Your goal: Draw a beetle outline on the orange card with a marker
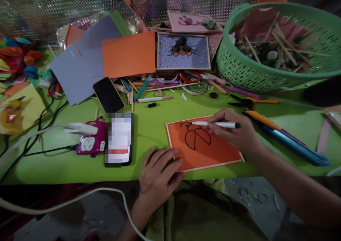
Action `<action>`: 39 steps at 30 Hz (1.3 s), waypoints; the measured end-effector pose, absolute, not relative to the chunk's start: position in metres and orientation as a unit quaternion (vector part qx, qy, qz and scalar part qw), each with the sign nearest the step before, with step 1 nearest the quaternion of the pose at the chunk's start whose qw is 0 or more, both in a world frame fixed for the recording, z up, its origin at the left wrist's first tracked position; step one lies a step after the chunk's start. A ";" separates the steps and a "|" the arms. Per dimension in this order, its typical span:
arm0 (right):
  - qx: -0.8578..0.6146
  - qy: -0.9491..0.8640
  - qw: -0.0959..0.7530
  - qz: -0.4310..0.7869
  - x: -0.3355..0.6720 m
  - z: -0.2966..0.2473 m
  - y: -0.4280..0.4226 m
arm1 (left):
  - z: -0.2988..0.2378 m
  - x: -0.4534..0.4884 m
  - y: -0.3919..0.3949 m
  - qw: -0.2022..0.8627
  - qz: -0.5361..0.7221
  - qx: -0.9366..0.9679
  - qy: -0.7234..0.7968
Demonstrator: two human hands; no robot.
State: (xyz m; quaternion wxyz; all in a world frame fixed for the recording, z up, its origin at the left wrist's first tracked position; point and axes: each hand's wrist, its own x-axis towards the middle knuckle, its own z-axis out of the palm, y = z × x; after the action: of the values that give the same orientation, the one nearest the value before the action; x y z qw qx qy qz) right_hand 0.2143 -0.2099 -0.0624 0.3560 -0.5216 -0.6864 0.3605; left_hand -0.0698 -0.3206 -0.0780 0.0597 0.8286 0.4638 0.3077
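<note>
One slim white marker (pixel 222 124), grasped by the right hand (pixel 236 131), points left across the orange rectangular card (pixel 209 155) the unclenched left hand (pixel 157 175) touches.

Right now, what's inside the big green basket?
Wooden sticks, pebble-like lumps, some dark and one pale, and something pink. Whatever lies underneath them is covered, so I can't tell.

On the worktop (pixel 149 141), the framed card (pixel 210 159) lies near the front edge, the left hand (pixel 158 171) at its near-left corner, the right hand (pixel 231 131) over its far-right part. Left of it sit a phone (pixel 119 138) and then a socket block (pixel 89 143); right, a cutter (pixel 290 143). Behind stand paper sheets (pixel 128 54), a framed picture (pixel 165 53) and, rightmost, a basket (pixel 255 77) holding sticks (pixel 285 47) and, apparently, stones (pixel 272 55).
</note>
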 end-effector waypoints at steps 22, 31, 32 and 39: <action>-0.553 -0.660 0.386 0.331 0.213 -0.057 -0.211 | -0.078 -0.070 -0.319 0.052 0.305 0.830 0.464; -0.570 -0.640 0.403 0.320 0.214 -0.055 -0.212 | -0.079 -0.072 -0.317 0.042 0.306 0.836 0.454; -0.572 -0.639 0.403 0.319 0.215 -0.055 -0.212 | -0.079 -0.072 -0.317 0.041 0.306 0.836 0.454; -0.577 -0.639 0.402 0.312 0.215 -0.049 -0.213 | -0.078 -0.072 -0.317 0.037 0.304 0.837 0.454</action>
State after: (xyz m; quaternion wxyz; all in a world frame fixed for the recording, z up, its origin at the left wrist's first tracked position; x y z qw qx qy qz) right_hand 0.2155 -0.2132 -0.0494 0.4021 -0.5770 -0.6388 0.3119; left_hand -0.0718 -0.3168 -0.0785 0.0366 0.8366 0.4544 0.3037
